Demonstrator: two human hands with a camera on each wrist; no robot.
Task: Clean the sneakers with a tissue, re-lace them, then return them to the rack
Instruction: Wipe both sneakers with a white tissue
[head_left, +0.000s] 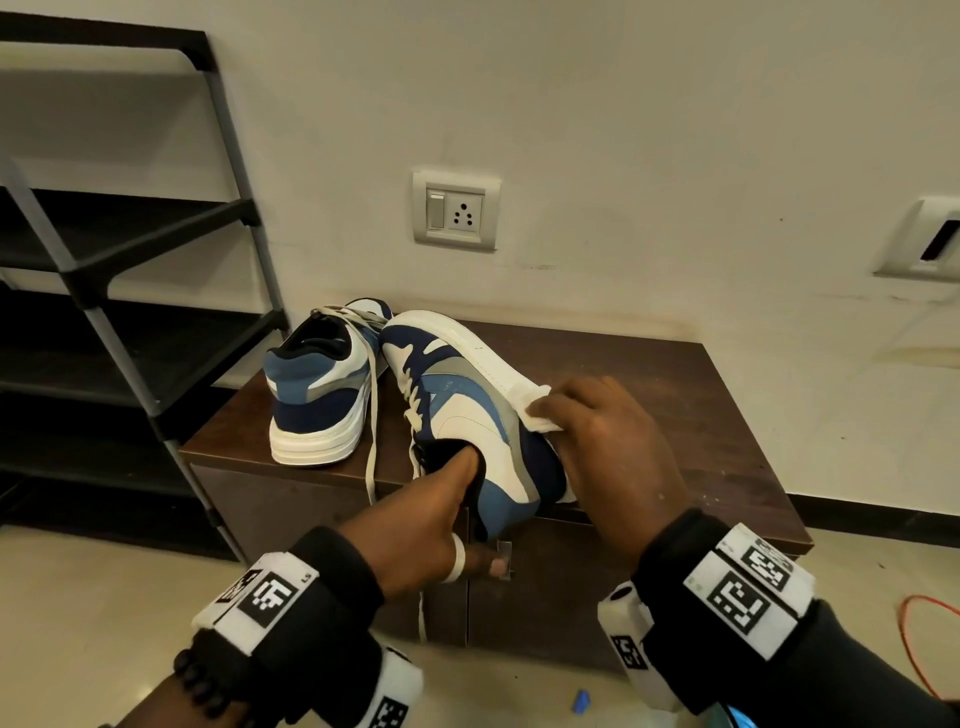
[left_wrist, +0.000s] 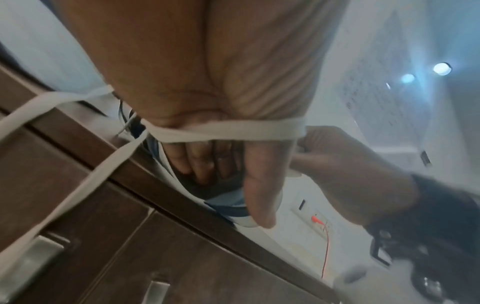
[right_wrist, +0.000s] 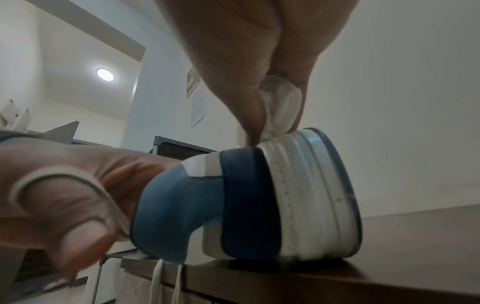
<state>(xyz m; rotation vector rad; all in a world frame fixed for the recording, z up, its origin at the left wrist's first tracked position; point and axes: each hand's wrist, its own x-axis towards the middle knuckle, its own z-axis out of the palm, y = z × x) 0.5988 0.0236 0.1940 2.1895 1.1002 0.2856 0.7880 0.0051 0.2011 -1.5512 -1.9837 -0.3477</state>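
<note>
The right hand (head_left: 618, 457) pinches a crumpled white tissue (head_left: 535, 413) between thumb and fingertips and presses it on the white rubber sole edge of a blue, navy, grey and white sneaker (head_left: 467, 410). That sneaker lies tipped on its side on the dark brown wooden table (head_left: 675, 395), heel toward the person and just over the front edge. The left hand (head_left: 415, 535) grips it at the collar: the fingers are pushed down inside the opening and the thumb lies outside along the heel. A flat white shoelace (left_wrist: 226, 131) is looped around that thumb, and its loose ends hang over the table's front.

There are two sneakers in all. The second matching sneaker (head_left: 322, 384) stands upright on its sole just to the left, heel facing the person, its loose laces trailing toward the edge.

Further left stands one black-shelved rack with grey metal poles (head_left: 119, 249). On the cream wall behind sits one white switch-and-socket plate (head_left: 456, 209). A small blue scrap (head_left: 581, 701) lies on the floor, and an orange cable (head_left: 914, 644) curls at the right.
</note>
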